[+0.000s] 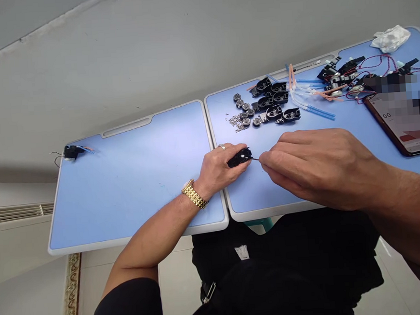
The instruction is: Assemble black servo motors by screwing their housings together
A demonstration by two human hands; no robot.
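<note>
Near the seam between two blue tables, my left hand [220, 169] grips a small black plastic part [239, 158] between thumb and fingers. My right hand [304, 167] is closed around a tool whose handle is hidden; its thin dark shaft [255, 159] reaches the right end of the black part. Beyond my hands lie several open black housings [273, 114], small round metal-and-black pieces [246, 114] and a pile of small screws or pins [235, 122].
Blue and orange tubes [310, 105] lie behind my right hand. Wired black assemblies [348, 78], a phone [395, 125] and crumpled white tissue [390, 38] are at the right. One black assembly [73, 152] sits at the left table's far left edge. A grey wall rises behind.
</note>
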